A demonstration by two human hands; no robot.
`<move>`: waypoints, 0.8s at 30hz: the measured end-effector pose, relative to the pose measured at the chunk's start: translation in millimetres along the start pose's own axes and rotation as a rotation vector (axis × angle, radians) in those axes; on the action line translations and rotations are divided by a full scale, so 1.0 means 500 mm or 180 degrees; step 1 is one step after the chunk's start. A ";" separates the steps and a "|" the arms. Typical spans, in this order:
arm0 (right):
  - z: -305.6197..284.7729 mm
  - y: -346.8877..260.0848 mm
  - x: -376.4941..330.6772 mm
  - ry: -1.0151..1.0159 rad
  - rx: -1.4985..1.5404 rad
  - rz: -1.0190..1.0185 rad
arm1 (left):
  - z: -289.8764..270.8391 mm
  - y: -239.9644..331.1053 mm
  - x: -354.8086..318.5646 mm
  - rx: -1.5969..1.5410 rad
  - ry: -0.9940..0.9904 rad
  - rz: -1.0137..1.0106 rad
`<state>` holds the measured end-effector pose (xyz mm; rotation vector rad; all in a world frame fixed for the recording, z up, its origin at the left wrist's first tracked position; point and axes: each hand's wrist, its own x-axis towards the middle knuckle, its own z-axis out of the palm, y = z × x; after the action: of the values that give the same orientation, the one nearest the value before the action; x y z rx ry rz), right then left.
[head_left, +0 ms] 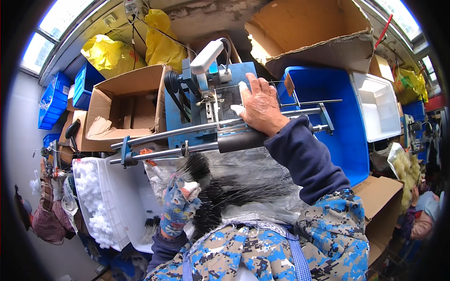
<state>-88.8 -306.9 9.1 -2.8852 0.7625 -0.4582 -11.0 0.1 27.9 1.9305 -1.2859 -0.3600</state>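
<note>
My right hand reaches over a blue bench machine, fingers stretched out over its metal plate and bare except for white wraps on the thumb and a fingertip. A thin wire runs past these fingers toward a small brown piece. My left hand, in a patterned cloth glove with white at the fingertips, is closed around thin wire stems of black-bristled brushes. More black brushes with long thin wires lie across my lap on a grey plastic sheet. Two steel rods cross the machine's front.
A large blue bin and a white tub stand right of the machine. Cardboard boxes flank it. White fluffy pieces fill a white crate at left. Other people are at the far right and far left.
</note>
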 end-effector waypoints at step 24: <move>0.015 -0.031 0.006 -0.0554 0.0345 -0.0082 | -0.001 0.012 0.022 0.0343 0.0395 0.0508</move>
<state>-76.8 -294.8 5.5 -2.7908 0.6529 -0.2384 -9.4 -10.6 34.5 1.8913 -1.3901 -0.0907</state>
